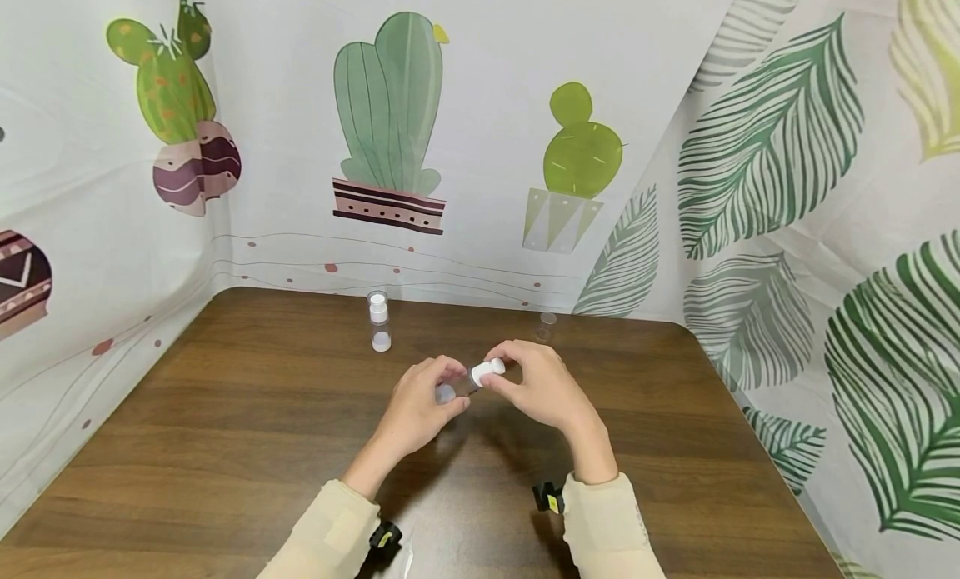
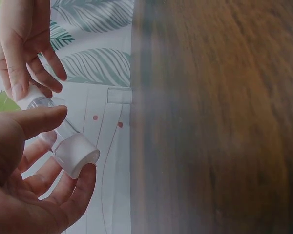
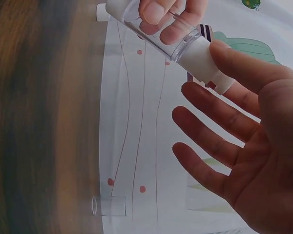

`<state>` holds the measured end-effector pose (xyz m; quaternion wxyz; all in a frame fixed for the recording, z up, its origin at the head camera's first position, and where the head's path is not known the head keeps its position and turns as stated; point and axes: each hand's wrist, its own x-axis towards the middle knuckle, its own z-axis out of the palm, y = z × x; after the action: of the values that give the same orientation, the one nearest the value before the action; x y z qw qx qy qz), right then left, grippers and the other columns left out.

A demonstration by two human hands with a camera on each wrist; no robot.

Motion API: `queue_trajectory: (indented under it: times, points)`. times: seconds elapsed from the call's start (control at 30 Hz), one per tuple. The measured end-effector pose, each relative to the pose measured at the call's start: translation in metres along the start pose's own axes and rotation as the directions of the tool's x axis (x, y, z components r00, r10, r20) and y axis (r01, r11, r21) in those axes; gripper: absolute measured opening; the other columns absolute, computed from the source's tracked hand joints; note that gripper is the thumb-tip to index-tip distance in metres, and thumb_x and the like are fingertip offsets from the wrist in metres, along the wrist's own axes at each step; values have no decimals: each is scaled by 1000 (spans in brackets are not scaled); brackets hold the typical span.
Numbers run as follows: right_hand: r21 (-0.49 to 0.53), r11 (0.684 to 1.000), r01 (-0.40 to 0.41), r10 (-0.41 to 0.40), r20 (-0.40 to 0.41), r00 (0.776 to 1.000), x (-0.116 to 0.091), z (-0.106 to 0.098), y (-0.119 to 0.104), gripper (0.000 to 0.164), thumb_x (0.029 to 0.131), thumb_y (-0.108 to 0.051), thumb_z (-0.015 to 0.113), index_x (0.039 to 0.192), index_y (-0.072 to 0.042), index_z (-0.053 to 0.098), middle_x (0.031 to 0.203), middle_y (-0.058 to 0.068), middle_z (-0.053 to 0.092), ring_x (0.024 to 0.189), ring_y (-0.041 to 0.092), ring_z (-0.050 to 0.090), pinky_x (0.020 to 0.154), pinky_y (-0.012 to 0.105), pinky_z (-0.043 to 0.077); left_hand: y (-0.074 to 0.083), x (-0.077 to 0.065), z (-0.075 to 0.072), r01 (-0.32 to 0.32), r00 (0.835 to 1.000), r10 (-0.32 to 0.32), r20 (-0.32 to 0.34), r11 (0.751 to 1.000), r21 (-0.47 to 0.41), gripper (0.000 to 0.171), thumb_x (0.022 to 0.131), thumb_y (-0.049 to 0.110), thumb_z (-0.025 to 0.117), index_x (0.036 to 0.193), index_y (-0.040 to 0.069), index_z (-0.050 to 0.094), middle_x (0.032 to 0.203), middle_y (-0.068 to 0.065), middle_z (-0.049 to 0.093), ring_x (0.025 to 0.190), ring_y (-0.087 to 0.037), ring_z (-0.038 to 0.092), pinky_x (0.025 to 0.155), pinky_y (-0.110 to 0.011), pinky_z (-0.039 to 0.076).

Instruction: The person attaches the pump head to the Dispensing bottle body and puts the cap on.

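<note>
Both hands hold one small clear pump bottle tilted above the table. My left hand grips its clear body, thumb on one side and fingers round the other, near the white base. On the upper end, my right hand pinches the white pump head between thumb and index finger; its other fingers are spread apart in the right wrist view. The pump head sits against the clear neck of the bottle.
A second pump bottle with a white top stands at the back left of the brown wooden table. Toward the back right stands a clear cap. Printed cloth hangs behind the table and along its sides.
</note>
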<state>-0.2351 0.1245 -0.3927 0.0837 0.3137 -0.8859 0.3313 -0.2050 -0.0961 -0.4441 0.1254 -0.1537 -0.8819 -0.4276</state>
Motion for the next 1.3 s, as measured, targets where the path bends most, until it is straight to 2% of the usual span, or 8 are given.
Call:
queue_trajectory:
  times: [0.2,0.4,0.57,0.8,1.03,1.3]
  points:
    - [-7,1000,-20,20,-7,1000,-1,-1,-1,17,92,-26,85,103,-18,76,93,-12,69,89,8,63,79,32,52,0,0,0,-17,1000,17,-3,1000,5,35,84,12,90,113,14,71,114,-3,75,108,-25,67,95,-47,51]
    - [6,998,-57,57,11,998,-2,-2,0,35,90,-31,87,120,-18,74,100,-10,72,99,18,70,86,38,52,0,0,0,0,1000,0,1,1000,4,36,84,12,91,114,15,71,115,-4,75,111,-26,67,98,-48,51]
    - [25,999,-26,26,2,1000,-2,-4,1,43,88,-26,90,125,-17,72,104,-8,73,100,15,70,90,39,53,0,0,0,2,1000,-2,-1,1000,5,36,83,12,91,113,15,71,114,-3,75,111,-25,67,98,-47,51]
    - [51,998,44,-44,2,999,-2,-6,2,40,85,-12,91,121,-15,74,115,-5,75,103,10,68,94,38,55,-1,0,1,5,1000,-5,-6,1000,3,35,84,12,91,112,16,71,114,-2,75,109,-24,67,96,-46,51]
    - [34,996,85,-85,7,996,-2,-5,2,36,84,-4,90,116,-15,76,111,-7,74,103,11,66,94,36,55,-1,0,1,3,1000,-3,-7,1000,6,35,83,12,91,112,16,71,115,-2,76,110,-25,67,96,-47,51]
    - [22,994,103,-103,21,994,0,-5,1,30,86,-2,87,112,-14,77,108,-7,74,104,11,66,95,36,55,0,0,1,3,1000,-3,-9,1000,1,35,83,11,91,112,15,72,114,-3,76,109,-25,67,96,-47,52]
